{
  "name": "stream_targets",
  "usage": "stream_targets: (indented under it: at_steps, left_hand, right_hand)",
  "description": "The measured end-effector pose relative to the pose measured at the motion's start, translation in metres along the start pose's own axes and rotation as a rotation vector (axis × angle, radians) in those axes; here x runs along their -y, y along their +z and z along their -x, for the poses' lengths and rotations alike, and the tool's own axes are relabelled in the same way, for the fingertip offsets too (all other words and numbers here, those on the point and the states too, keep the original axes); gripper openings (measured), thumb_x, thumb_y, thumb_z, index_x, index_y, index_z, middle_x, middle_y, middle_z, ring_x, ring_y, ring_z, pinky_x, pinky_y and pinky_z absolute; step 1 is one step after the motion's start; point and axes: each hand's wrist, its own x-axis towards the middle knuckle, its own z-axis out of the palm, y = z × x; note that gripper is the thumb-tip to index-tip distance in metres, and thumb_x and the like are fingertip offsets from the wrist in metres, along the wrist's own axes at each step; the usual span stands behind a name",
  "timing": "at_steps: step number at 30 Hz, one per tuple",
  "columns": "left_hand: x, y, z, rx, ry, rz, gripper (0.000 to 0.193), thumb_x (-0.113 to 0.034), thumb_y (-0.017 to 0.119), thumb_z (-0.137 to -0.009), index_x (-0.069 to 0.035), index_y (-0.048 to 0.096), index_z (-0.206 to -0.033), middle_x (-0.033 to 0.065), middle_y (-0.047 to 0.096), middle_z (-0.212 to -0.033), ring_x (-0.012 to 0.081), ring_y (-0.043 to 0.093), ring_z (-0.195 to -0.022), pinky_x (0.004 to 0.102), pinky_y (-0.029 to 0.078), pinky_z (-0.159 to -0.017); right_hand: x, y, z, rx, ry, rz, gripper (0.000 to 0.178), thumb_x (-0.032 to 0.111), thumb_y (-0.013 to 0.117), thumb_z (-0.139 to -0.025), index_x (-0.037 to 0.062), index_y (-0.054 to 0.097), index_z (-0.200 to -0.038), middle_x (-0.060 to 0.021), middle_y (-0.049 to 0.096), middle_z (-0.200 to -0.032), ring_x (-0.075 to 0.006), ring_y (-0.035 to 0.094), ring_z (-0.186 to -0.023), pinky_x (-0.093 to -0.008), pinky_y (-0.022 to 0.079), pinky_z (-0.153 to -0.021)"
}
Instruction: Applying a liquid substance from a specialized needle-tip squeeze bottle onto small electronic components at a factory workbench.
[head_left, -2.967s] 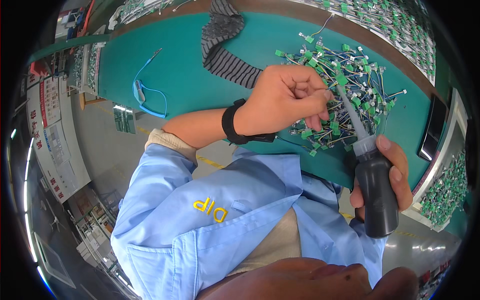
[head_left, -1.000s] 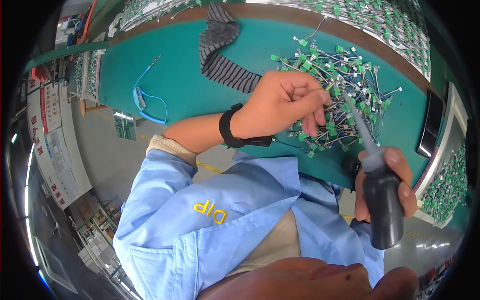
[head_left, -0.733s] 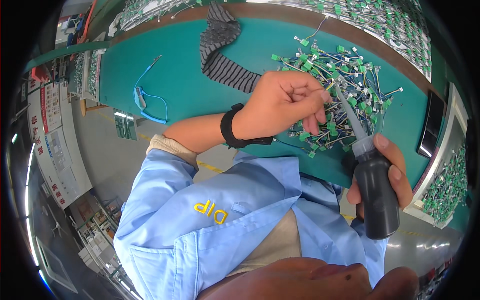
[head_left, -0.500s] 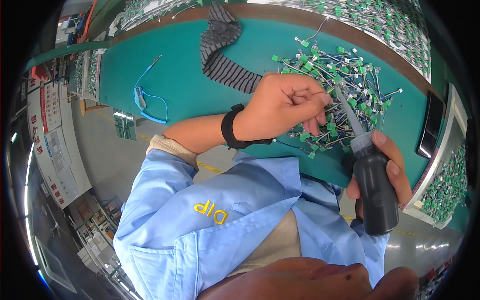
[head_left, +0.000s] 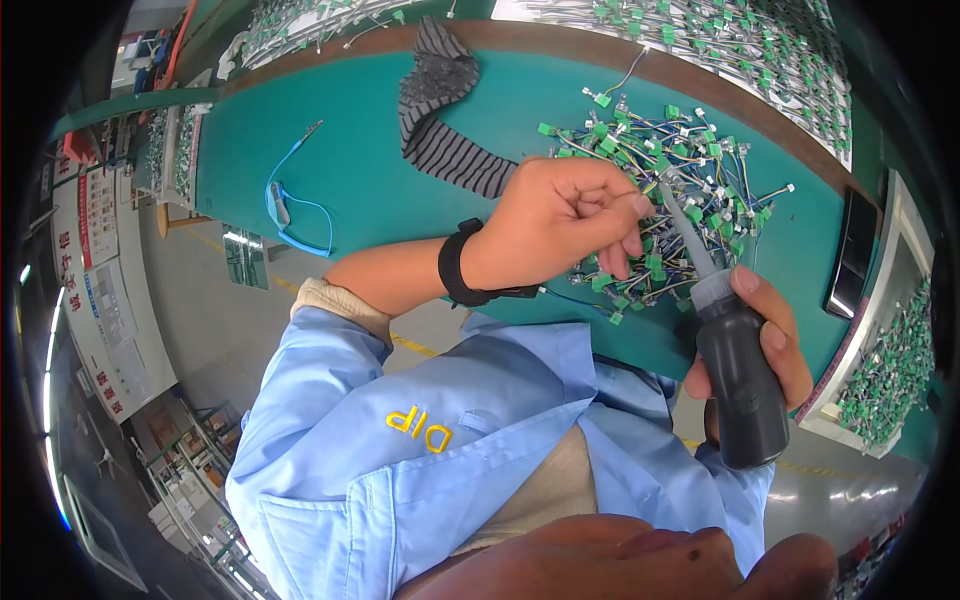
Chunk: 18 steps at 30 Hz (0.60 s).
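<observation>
My left hand, with a black band at its wrist, is closed in a pinch on thin wires. They lead to a small connector, partly lost against the pile behind it. A black squeeze bottle is gripped in my right hand, tilted so its long translucent nozzle points up and left. The nozzle tip is at or very near the connector; whether they touch I cannot tell. Beneath both hands lies a loose heap of wired green and white connectors.
A grey striped cloth sleeve lies left of the heap on the green table. Farther left is a blue coiled cord with a clip. A dark phone rests near the right edge. Connector-filled trays stand at the back and right.
The whole view has shifted slightly. Both hands keep their grips, and the nozzle tip stays close to the connector.
</observation>
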Motion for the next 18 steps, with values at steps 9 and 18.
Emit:
stream_targets:
  at_steps: [9, 18]
  left_hand:
    - [-0.009, -0.014, -0.001, 0.061, 0.033, 0.038, 0.017, -0.010, 0.055, -0.101, 0.004, 0.064, -0.103, 0.0107, 0.070, -0.079, 0.0165, 0.068, -0.062, 0.0269, 0.055, -0.055]
    - [-0.031, -0.016, 0.012, -0.007, 0.169, 0.163, 0.023, -0.015, 0.051, -0.102, 0.005, 0.063, -0.103, 0.0104, 0.069, -0.080, 0.0161, 0.067, -0.062, 0.0263, 0.054, -0.056]
  right_hand:
    - [-0.013, -0.004, 0.009, -0.019, 0.000, -0.223, 0.077, 0.028, 0.088, -0.074, 0.0060, 0.045, -0.134, -0.0283, 0.062, -0.118, -0.0336, 0.064, -0.108, -0.0451, 0.053, -0.091]
    - [0.000, 0.011, 0.008, -0.253, -0.121, -0.196, 0.065, 0.027, 0.076, -0.086, 0.0063, 0.034, -0.131, -0.0313, 0.058, -0.118, -0.0286, 0.067, -0.076, -0.0343, 0.058, -0.067]
